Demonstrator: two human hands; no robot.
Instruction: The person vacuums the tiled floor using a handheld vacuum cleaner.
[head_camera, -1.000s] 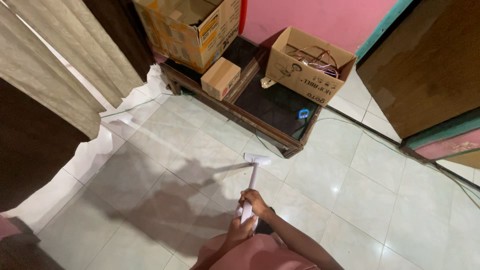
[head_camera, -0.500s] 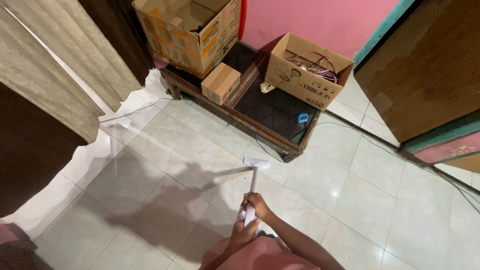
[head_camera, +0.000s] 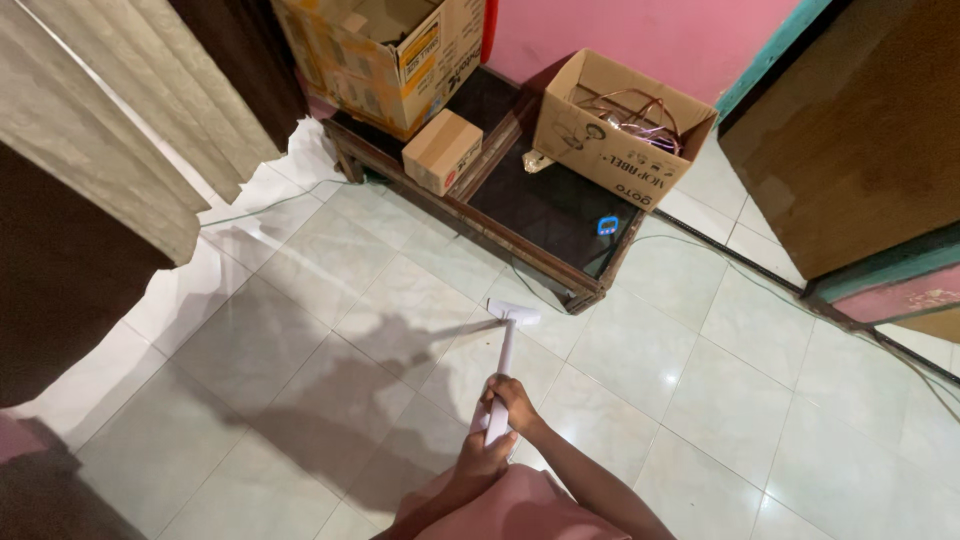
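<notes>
I see my right hand (head_camera: 515, 402) clasped high on the thin white pole of a flat-headed floor wiper (head_camera: 503, 360), and my left hand (head_camera: 482, 452) clasped lower on it, both grips closed around the shaft. Its white head (head_camera: 513, 312) rests on the pale green tiled floor (head_camera: 300, 330), just beside the corner of the low dark wooden bench (head_camera: 545, 215). I judge the wiping midway; tiles near the curtain (head_camera: 110, 150) look unreached. Cardboard boxes (head_camera: 615, 130) and a thin cable (head_camera: 740, 280) crowd the bench side.
</notes>
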